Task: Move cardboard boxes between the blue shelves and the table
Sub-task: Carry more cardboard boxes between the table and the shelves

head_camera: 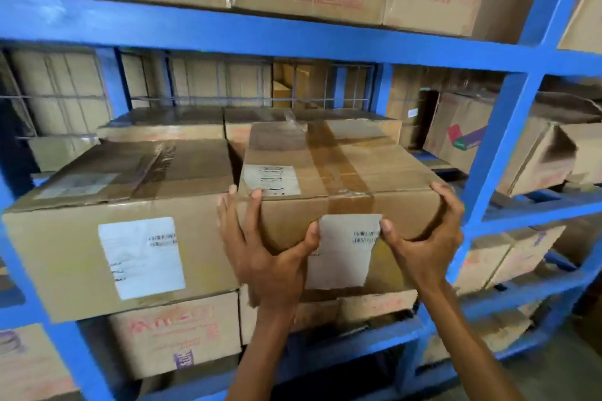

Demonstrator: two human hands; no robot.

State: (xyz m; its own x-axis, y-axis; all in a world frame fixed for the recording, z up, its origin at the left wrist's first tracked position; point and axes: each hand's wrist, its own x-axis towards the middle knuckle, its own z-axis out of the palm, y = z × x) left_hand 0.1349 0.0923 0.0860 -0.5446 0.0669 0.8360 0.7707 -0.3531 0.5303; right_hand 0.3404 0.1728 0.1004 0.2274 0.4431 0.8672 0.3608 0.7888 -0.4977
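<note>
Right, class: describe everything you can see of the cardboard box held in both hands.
The cardboard box is brown, sealed with brown tape across its top and down its front. A white label lies on top, a barcode label on the front. It is stacked on a lower box in the blue shelf. The left hand grips its left corner, the right hand its right.

Both bare forearms rise from the lower middle of the frame. The left hand (264,247) grips the cardboard box (391,169) at its left front corner, fingers spread upward. The right hand (426,238) clasps the right corner, fingers curled over the edge.
</note>
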